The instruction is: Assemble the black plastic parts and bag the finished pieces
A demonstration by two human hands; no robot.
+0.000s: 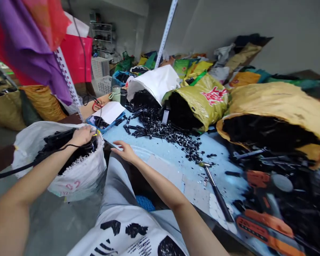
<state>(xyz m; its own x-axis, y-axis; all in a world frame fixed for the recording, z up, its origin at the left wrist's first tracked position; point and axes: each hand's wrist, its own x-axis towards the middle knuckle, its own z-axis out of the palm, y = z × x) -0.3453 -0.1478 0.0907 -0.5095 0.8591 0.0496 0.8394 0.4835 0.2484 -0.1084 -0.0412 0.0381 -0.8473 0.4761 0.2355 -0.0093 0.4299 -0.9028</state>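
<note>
My left hand [82,136] reaches into the mouth of a white woven sack [77,177] full of black plastic parts, its fingers curled over something in the pile that I cannot make out. My right hand [126,151] rests flat and open on the near edge of the light blue table [173,156], with nothing in it. A heap of small black parts [160,129] lies on the table just beyond that hand. A black cable [21,167] runs across my left forearm.
Open sacks of black parts lie on the table: a white one [154,83], a yellow-green one [202,99] and a big yellow one [280,106]. An orange power drill [266,213] and a screwdriver [216,192] lie near right. Scissors [97,104] and a blue tray [106,119] sit at left.
</note>
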